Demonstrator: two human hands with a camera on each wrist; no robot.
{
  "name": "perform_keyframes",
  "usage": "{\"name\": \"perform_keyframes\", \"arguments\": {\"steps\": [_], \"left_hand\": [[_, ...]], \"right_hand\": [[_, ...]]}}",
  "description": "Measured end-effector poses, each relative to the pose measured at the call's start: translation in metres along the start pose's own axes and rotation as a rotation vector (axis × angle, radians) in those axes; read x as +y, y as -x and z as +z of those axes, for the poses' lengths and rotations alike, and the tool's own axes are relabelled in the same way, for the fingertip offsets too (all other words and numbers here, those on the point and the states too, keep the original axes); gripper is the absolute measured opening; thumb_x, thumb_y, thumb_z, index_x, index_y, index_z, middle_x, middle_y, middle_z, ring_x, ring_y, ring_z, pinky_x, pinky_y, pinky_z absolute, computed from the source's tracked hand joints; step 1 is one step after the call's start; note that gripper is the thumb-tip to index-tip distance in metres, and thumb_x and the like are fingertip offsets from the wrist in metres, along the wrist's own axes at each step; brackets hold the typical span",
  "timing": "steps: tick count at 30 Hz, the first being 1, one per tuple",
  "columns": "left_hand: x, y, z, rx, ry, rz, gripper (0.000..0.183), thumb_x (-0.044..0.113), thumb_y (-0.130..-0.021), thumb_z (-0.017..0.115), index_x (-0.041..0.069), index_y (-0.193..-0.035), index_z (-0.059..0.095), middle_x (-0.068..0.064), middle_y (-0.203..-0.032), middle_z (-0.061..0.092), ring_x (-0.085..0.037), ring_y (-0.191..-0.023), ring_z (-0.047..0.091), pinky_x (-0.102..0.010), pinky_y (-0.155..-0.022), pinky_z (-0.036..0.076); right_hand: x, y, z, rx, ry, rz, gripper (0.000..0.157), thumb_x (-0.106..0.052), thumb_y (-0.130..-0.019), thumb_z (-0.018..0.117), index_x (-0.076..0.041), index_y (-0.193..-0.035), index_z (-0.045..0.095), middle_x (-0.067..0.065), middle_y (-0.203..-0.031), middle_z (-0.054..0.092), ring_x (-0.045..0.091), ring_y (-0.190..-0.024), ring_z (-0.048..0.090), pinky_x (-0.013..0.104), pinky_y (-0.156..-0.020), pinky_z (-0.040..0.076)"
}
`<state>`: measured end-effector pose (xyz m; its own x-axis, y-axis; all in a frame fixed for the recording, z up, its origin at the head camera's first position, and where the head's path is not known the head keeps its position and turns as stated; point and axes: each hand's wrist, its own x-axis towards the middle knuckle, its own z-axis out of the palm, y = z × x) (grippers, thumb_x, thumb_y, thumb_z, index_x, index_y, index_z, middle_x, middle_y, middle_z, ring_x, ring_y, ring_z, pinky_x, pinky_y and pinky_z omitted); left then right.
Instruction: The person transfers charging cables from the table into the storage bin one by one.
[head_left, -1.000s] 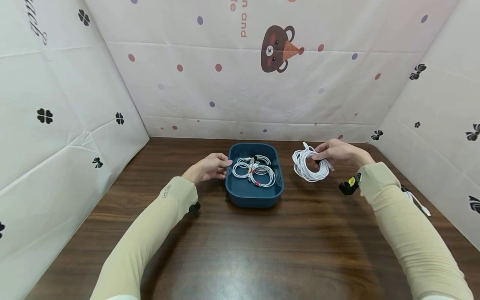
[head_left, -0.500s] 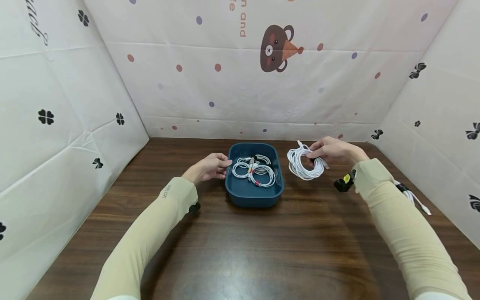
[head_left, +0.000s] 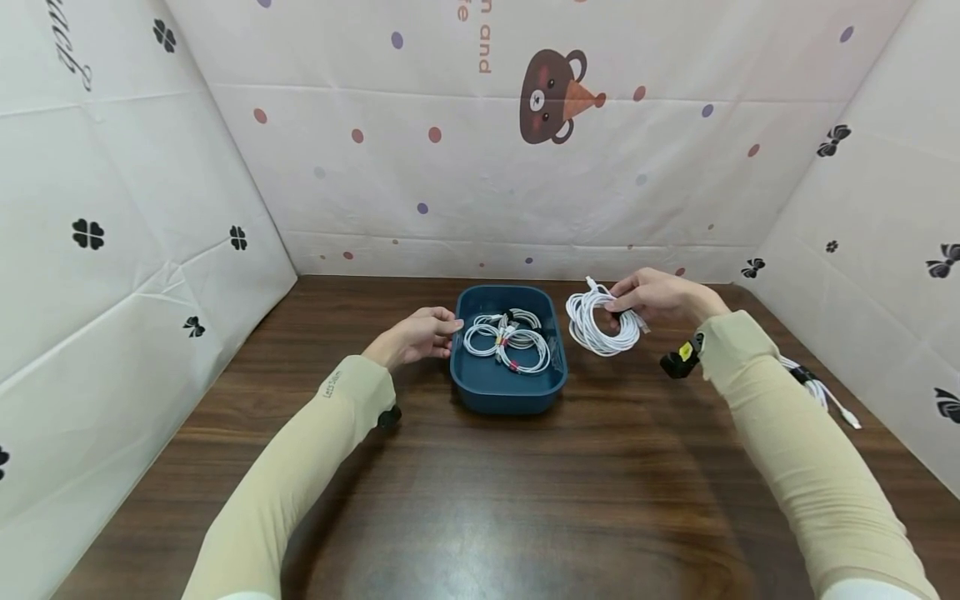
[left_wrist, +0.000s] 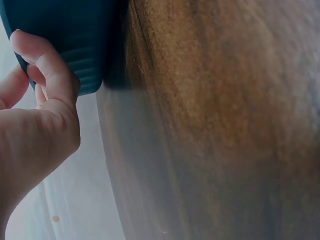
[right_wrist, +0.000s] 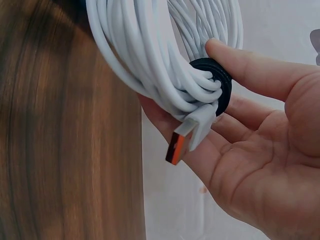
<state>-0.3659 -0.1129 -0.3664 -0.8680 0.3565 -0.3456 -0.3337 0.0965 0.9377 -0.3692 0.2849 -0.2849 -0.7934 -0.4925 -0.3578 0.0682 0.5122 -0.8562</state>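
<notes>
In the head view, my left hand [head_left: 417, 335] pinches the left rim of a dark blue plastic box [head_left: 507, 400], thumb on one side of the wall and fingers on the other. Inside the box lie several coiled white cables [head_left: 534, 358], some with red or yellow ties and one with a black tie. To the right of the box, my right hand [head_left: 658, 296] holds a thick coil of white USB cable [head_left: 583, 329] above the table. The right wrist view shows thumb and fingers gripping it at the black strap [right_wrist: 220, 82], with a USB plug [right_wrist: 185, 137] with an orange inside sticking out.
Another white cable with a black tie [head_left: 806, 379] lies at the table's right side, partly behind the right sleeve [head_left: 795, 450]. Printed white sheets [head_left: 420, 175] wall the dark wooden table [head_left: 480, 500] at the back and both sides.
My right hand has moved left with the USB cable coil, closer to the box, and slightly up in view. More of the cable at the right side shows. My left hand stays on the box rim.
</notes>
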Motion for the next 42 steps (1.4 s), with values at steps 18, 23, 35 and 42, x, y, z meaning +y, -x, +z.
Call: {"name": "perform_keyframes", "arguments": {"steps": [18,23,35,42], "left_hand": [[-0.003,-0.001,-0.002,-0.008,0.038,0.008,0.008,0.015,-0.098,0.055,0.012,-0.098,0.048,-0.005,-0.083,0.051,-0.016,-0.067,0.051,-0.026,-0.060,0.050],[-0.004,-0.001,-0.002,-0.010,0.032,0.017,0.008,0.015,-0.099,0.055,0.011,-0.098,0.048,-0.004,-0.080,0.052,-0.016,-0.065,0.051,-0.026,-0.059,0.050],[-0.004,-0.004,-0.002,-0.012,0.041,0.017,0.008,0.014,-0.099,0.054,0.011,-0.097,0.048,-0.003,-0.079,0.053,-0.015,-0.065,0.051,-0.025,-0.059,0.050],[-0.005,-0.005,-0.003,-0.012,0.049,0.014,0.008,0.015,-0.098,0.055,0.012,-0.097,0.048,-0.003,-0.079,0.052,-0.016,-0.065,0.051,-0.025,-0.059,0.050]], "right_hand": [[-0.019,-0.017,0.012,-0.006,0.101,-0.003,0.033,-0.015,-0.096,0.059,0.011,-0.117,0.055,0.011,-0.091,0.067,0.019,-0.081,0.064,0.033,-0.073,0.055],[-0.024,-0.021,0.014,-0.032,0.106,-0.025,0.032,-0.014,-0.097,0.058,0.013,-0.115,0.055,0.011,-0.090,0.067,0.018,-0.080,0.064,0.033,-0.073,0.056],[-0.033,-0.031,0.026,-0.050,0.096,-0.029,0.024,-0.012,-0.096,0.059,0.009,-0.108,0.059,0.011,-0.089,0.067,0.020,-0.082,0.064,0.033,-0.075,0.056],[-0.037,-0.036,0.032,-0.084,0.096,-0.043,0.027,-0.010,-0.096,0.057,0.013,-0.110,0.057,0.013,-0.089,0.067,0.019,-0.080,0.064,0.032,-0.074,0.056]]}}
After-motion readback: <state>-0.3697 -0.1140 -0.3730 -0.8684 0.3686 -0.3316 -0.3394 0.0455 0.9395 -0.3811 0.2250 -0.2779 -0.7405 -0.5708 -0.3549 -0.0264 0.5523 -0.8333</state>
